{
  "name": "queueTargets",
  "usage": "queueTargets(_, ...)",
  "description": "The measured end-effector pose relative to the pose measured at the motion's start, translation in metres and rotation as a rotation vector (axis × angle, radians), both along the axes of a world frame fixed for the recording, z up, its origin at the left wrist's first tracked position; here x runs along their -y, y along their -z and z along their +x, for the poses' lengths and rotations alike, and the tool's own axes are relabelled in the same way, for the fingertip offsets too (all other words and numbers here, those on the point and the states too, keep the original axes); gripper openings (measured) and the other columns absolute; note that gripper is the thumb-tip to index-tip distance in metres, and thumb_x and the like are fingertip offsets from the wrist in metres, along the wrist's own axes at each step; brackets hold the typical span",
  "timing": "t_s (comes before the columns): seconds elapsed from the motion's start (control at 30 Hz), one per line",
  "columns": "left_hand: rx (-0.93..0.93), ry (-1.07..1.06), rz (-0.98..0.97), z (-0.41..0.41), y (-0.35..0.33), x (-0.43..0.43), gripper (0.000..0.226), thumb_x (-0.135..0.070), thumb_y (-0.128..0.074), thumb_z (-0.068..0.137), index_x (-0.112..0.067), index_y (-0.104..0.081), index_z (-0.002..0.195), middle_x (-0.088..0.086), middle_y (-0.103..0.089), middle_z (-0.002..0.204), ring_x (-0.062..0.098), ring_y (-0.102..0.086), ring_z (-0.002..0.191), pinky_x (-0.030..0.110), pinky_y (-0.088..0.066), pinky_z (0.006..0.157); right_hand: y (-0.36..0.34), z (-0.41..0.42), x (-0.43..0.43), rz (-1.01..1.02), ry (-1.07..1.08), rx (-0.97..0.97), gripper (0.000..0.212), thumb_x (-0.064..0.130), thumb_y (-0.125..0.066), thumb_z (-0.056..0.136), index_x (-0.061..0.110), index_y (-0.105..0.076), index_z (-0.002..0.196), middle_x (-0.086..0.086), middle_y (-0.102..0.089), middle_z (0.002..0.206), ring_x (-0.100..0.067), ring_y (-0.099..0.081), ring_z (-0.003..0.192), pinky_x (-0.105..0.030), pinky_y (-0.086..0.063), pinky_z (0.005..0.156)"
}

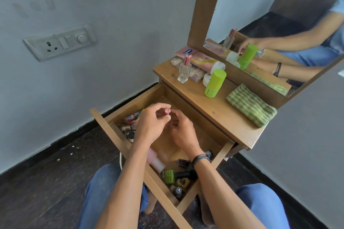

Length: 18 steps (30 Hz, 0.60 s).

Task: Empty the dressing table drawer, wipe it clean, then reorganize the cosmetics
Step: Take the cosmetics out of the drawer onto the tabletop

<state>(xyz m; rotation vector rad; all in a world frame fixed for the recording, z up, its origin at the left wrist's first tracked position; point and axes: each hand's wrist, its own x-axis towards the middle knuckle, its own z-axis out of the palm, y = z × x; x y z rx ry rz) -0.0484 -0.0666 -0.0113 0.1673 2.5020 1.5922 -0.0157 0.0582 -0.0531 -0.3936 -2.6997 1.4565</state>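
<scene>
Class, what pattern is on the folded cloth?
Cloth: green-and-yellow checked stripes; head view.

Open drawer (137, 98), left hand (150, 124) pinching small pink item (168, 111) — right hand (183, 132) beside

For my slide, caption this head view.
Left hand and right hand over open wooden drawer; green checked cloth on wooden tabletop.

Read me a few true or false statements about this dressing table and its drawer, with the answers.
1. The drawer is pulled open. True.
2. The green cloth lies inside the drawer. False: it lies on the table top, in front of the mirror.
3. The green bottle stands on the table top. True.
4. The drawer is already empty. False: nail polish bottles and other items are in it.
5. The left hand and right hand are over the drawer. True.
</scene>
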Motion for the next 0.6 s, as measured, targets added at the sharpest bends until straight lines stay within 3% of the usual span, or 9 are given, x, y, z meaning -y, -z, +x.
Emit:
queueTargets(0.17, -0.035, 0.022, -0.114, -0.001, 0.004, -0.002, 0.032, -0.013, -0.071, 0.093, -0.027, -0.068, 0.122, -0.010, -0.059, 0.123, 0.010, -0.060, 0.104, 0.011, -0.043, 0.074, -0.019, 0.010, -0.009, 0.143, 0.029, 0.003, 0.055, 0.019, -0.071, 0.087, 0.029, -0.056, 0.139, 0.006, -0.070, 0.123, -0.013, -0.067, 0.112, -0.042, -0.055, 0.098)
queueTargets(0.3, -0.025, 0.029, -0.140, -0.002, 0.003, -0.004, 0.035, -0.011, -0.068, 0.093, -0.023, -0.067, 0.126, -0.006, -0.060, 0.126, 0.011, -0.062, 0.101, 0.018, -0.043, 0.076, -0.063, 0.026, -0.020, 0.150, 0.280, -0.338, 0.016, 0.016, -0.068, 0.092, 0.026, -0.071, 0.105, 0.017, -0.071, 0.088, 0.001, -0.067, 0.080, -0.034, -0.059, 0.077)
queueTargets(0.37, -0.026, 0.040, -0.177, -0.001, 0.003, -0.005, 0.036, -0.012, -0.067, 0.093, -0.022, -0.066, 0.127, -0.004, -0.060, 0.127, 0.014, -0.061, 0.103, 0.021, -0.042, 0.077, -0.080, 0.025, -0.030, 0.132, 0.439, -0.458, 0.012, 0.014, -0.070, 0.091, 0.025, -0.069, 0.096, 0.017, -0.067, 0.082, -0.001, -0.065, 0.072, -0.036, -0.058, 0.071)
queueTargets(0.43, -0.022, 0.040, -0.212, 0.001, 0.003, -0.005, 0.038, -0.016, -0.068, 0.093, -0.022, -0.065, 0.131, -0.003, -0.059, 0.131, 0.018, -0.058, 0.113, 0.026, -0.040, 0.083, -0.089, 0.017, -0.044, 0.126, 0.551, -0.482, 0.018, 0.018, -0.074, 0.089, 0.025, -0.063, 0.101, 0.012, -0.065, 0.089, -0.007, -0.064, 0.075, -0.040, -0.057, 0.072)
queueTargets(0.5, -0.012, 0.040, -0.235, 0.002, 0.004, -0.006, 0.041, -0.019, -0.069, 0.093, -0.024, -0.063, 0.134, -0.004, -0.058, 0.133, 0.020, -0.056, 0.120, 0.027, -0.038, 0.085, -0.091, 0.006, -0.056, 0.144, 0.608, -0.419, 0.036, 0.026, -0.079, 0.085, 0.022, -0.059, 0.114, 0.006, -0.060, 0.102, -0.014, -0.063, 0.083, -0.035, -0.052, 0.076)
queueTargets(0.6, 0.006, 0.043, -0.253, 0.001, 0.004, -0.007, 0.043, -0.021, -0.071, 0.093, -0.026, -0.061, 0.135, -0.004, -0.057, 0.133, 0.021, -0.055, 0.122, 0.027, -0.038, 0.085, -0.091, -0.007, -0.068, 0.187, 0.602, -0.268, 0.064, 0.039, -0.082, 0.082, 0.016, -0.052, 0.134, -0.002, -0.053, 0.128, -0.020, -0.056, 0.110, -0.029, -0.039, 0.088)
